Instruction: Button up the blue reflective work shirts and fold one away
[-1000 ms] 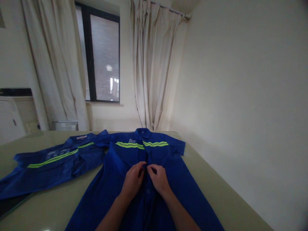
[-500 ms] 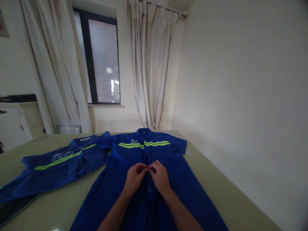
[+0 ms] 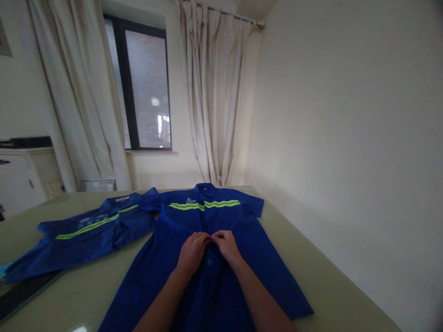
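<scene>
A blue short-sleeved shirt (image 3: 273, 272) with yellow-green reflective stripes lies spread on the table, its collar at the far end. My left hand (image 3: 194, 251) pinches the fabric at the front opening. Just beside it, my right hand (image 3: 225, 244) pinches the same placket, the fingertips of both hands nearly touching. What sits between the fingertips is too small to make out. A round button (image 3: 209, 262) shows on the placket just below my hands.
A second blue striped garment (image 3: 100, 235) lies rumpled on the left of the greenish table (image 3: 311, 267), partly over a dark flat object (image 3: 27, 293). Curtains (image 3: 214, 92), a window and a white cabinet (image 3: 20, 180) stand beyond; a wall runs along the right.
My hands have stayed at the placket, with the left fingers now closer together. The view has shifted slightly, and the shirt's lower right corner has come into sight.
</scene>
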`<state>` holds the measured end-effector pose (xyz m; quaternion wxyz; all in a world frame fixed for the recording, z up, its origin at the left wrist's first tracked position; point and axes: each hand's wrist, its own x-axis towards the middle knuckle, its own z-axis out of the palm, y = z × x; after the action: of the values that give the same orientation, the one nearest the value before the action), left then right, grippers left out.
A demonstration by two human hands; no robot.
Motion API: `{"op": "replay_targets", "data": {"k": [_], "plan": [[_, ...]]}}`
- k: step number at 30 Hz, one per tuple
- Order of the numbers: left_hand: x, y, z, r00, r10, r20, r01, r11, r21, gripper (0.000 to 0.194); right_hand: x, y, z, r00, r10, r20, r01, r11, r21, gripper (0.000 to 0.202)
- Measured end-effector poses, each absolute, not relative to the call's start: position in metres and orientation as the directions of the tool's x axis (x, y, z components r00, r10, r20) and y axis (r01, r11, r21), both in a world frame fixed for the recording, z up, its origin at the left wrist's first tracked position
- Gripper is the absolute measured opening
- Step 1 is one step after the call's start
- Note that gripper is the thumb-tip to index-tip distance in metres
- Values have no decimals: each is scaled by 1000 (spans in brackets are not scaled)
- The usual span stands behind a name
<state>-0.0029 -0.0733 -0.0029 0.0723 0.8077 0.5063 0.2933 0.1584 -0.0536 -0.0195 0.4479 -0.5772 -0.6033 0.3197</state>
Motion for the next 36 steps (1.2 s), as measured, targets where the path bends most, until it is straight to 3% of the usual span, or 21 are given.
{"op": "replay_targets", "data": {"k": [3, 5, 10, 12, 14, 18, 21, 25, 30, 36], "plan": [[-7, -75, 0, 286, 877, 385, 821, -432, 373, 34, 160, -63, -13, 29, 964, 265, 496, 216, -841, 23], [-12, -78, -1, 239, 887, 395, 847, -389, 362, 39, 161, -73, -6, 26, 948, 316, 637, 228, -736, 29], [-22, -101, -14, 238, 925, 295, 916, -315, 248, 50, 148, -87, 22, 106, 963, 249, 886, 23, -464, 22], [-23, -114, -18, 253, 935, 249, 926, -309, 217, 53, 138, -86, 31, 71, 961, 268, 924, 38, -382, 35], [-24, -126, -18, 262, 937, 230, 930, -309, 199, 54, 129, -80, 34, 21, 963, 269, 938, 74, -338, 32], [-27, -133, -2, 278, 926, 257, 936, -321, 146, 47, 129, -68, 20, 38, 977, 209, 910, 52, -411, 15], [-22, -118, 15, 264, 922, 282, 941, -310, 133, 37, 142, -59, 4, 76, 973, 219, 809, 68, -584, 12], [-5, -81, 23, 211, 930, 301, 935, -282, 216, 27, 157, -48, -9, 97, 944, 316, 608, 195, -769, 15], [4, -57, 4, 257, 923, 287, 883, -345, 319, 17, 162, -43, -12, 189, 914, 359, 447, 245, -860, 15], [0, -59, -1, 212, 861, 462, 799, -425, 425, 27, 155, -45, -7, 94, 922, 374, 350, 321, -880, 29]]}}
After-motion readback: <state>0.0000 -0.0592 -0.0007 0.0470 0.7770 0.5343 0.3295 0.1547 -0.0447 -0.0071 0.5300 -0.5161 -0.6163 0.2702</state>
